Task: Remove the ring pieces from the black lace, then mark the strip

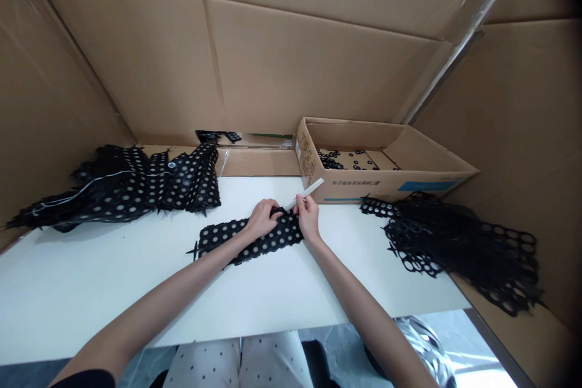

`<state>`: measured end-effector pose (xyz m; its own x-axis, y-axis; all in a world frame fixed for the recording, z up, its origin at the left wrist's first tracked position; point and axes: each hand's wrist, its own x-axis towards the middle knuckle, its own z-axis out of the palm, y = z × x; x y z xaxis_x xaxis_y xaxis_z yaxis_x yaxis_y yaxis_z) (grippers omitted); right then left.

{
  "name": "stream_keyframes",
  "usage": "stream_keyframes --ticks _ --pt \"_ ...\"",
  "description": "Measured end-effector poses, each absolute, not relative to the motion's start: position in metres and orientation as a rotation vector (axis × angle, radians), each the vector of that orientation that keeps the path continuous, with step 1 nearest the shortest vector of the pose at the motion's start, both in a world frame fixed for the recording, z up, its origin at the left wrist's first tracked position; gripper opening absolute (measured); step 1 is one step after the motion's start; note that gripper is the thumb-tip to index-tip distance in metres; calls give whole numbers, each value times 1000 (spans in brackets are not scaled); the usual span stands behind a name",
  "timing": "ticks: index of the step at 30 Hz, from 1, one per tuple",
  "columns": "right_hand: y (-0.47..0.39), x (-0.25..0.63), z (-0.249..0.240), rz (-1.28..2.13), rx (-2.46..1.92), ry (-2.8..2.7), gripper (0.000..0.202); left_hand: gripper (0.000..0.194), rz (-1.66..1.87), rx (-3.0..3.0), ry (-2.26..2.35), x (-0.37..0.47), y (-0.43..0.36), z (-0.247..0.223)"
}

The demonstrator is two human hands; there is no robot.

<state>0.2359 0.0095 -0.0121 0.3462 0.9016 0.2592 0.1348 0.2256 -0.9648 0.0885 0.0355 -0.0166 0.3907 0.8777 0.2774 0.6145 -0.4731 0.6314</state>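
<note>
In the head view, a black strip of perforated sheet with rows of pale round spots lies flat on the white table. My left hand is closed on its far edge, fingers bent and thumb toward the right. My right hand rests at the strip's right end, its fingers pinching a thin white stick. The stick slants up to the right, and its lower end meets the strip between my two hands. My fingers hide the exact point of contact.
An open cardboard box with small black rings stands at the back right. Spotted black sheets are heaped at the left. Black sheets with larger round holes overhang the table's right edge. Cardboard walls enclose the back and sides.
</note>
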Motion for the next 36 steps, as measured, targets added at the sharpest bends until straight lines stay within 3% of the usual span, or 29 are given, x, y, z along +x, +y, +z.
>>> stream_keyframes --ticks 18,36 --pt "11 233 -21 604 -1396 -1151 34 3 887 2250 1272 89 33 -19" --pt "9 250 -19 564 -1357 -939 36 10 683 2302 1256 83 36 -9"
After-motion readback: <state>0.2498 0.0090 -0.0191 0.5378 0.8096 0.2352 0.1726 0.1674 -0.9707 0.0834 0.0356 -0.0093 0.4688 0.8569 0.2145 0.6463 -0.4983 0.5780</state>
